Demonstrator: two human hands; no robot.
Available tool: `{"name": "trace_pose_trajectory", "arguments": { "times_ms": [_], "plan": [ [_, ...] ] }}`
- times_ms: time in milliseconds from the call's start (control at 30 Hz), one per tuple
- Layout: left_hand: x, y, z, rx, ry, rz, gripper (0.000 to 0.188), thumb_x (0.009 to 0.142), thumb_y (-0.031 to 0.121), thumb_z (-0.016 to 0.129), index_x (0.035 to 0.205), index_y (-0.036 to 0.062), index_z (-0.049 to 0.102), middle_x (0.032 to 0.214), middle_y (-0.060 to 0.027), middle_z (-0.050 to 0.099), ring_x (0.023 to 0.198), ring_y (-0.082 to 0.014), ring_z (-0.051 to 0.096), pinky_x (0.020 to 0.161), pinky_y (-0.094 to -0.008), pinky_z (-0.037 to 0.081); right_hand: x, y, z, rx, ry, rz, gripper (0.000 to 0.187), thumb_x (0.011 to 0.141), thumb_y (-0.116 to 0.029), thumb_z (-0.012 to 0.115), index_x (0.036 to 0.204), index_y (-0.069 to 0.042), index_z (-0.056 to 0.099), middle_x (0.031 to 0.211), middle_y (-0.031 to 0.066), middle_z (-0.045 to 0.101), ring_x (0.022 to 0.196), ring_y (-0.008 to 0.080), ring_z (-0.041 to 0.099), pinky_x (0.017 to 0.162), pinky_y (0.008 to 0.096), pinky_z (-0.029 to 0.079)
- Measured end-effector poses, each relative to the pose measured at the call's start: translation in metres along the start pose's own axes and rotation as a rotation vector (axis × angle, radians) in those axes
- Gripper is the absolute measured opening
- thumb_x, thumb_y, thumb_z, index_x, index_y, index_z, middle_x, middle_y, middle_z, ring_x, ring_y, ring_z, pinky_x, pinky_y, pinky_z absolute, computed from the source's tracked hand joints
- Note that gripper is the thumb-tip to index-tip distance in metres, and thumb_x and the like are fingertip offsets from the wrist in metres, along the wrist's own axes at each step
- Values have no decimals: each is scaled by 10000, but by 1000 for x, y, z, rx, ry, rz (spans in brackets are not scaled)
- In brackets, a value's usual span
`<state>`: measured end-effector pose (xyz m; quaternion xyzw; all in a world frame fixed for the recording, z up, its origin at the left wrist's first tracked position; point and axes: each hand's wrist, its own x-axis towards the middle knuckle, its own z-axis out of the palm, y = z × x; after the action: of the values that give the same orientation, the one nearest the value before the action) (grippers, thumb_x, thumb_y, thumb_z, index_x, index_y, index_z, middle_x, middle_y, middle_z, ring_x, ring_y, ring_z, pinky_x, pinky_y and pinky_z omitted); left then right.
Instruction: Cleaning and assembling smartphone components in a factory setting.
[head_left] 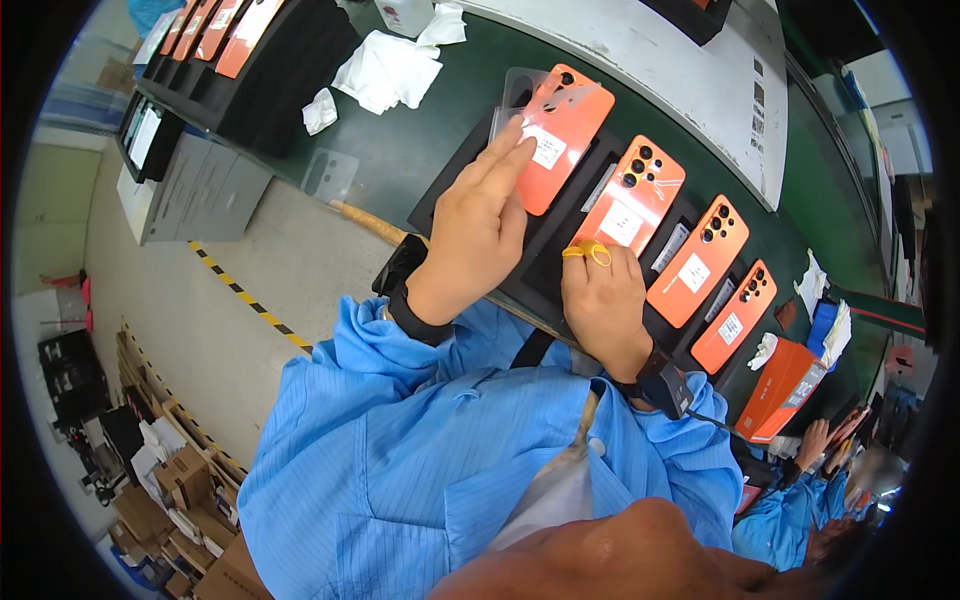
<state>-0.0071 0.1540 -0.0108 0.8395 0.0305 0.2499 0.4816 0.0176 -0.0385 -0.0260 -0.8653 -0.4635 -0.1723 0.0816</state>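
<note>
Four orange phones lie back up in a slanting row on black foam trays. My left hand (pixel 480 215) rests at the leftmost phone (pixel 565 150), fingers stretched out, their tips on a clear film (pixel 512 118) that sticks out past the phone's left edge. My right hand (pixel 607 300) is curled at the lower end of the second phone (pixel 640 190), with yellow bands (pixel 588 252) at its fingers. What those fingers hold, if anything, is hidden. The third phone (pixel 700 260) and the fourth phone (pixel 735 317) lie to the right, untouched. Each carries a white label.
Crumpled white tissues (pixel 388 72) lie on the green bench beyond my left hand. A clear film piece (pixel 330 175) lies at the bench's edge. More orange phones (pixel 225 30) stand upper left. An orange box (pixel 780 390) sits at right, near another person's hand (pixel 812 443).
</note>
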Motion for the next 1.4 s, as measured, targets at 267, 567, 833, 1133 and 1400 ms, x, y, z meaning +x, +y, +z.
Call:
{"name": "trace_pose_trajectory", "arguments": {
  "times_ms": [267, 567, 833, 1133, 1400],
  "plan": [
    [0, 10, 8, 307, -196, 101, 659, 787, -28, 620, 1429, 31, 482, 1560, -151, 391, 1381, -478, 338, 1152, -530, 286, 4, 16, -8, 308, 19, 175, 183, 745, -55, 663, 923, -24, 633, 917, 110, 635, 866, 286, 613, 723, 369, 528],
    [2, 13, 15, 426, -218, 76, 731, 758, -24, 627, 1461, 31, 436, 1594, -140, 333, 1442, -513, 230, 1162, -580, 218, 10, 0, -2, 37, -74, 24, 212, 791, -137, 599, 968, -26, 628, 930, 110, 600, 883, 246, 590, 710, 332, 535],
    [-8, 13, 15, 433, -260, 61, 739, 778, 1, 636, 1482, 44, 414, 1581, -172, 345, 1455, -503, 218, 1164, -579, 207, -2, 10, 2, 124, 29, -83, 218, 750, -125, 629, 933, -12, 661, 900, 102, 594, 865, 240, 587, 655, 316, 544],
    [-6, 15, 20, 431, -283, 25, 799, 789, 11, 636, 1529, 53, 337, 1599, -182, 295, 1471, -506, 180, 1134, -664, 182, -1, 14, -9, 264, -42, -77, 223, 751, -110, 632, 937, 4, 681, 934, 108, 606, 930, 260, 572, 763, 345, 548],
    [-11, 13, 16, 398, -293, 19, 772, 785, 6, 636, 1507, 31, 364, 1595, -173, 295, 1464, -517, 183, 1124, -664, 198, -7, 23, 0, 345, -35, -129, 163, 749, -114, 638, 873, -21, 689, 977, 95, 629, 927, 247, 580, 808, 364, 544]
  ]
}}
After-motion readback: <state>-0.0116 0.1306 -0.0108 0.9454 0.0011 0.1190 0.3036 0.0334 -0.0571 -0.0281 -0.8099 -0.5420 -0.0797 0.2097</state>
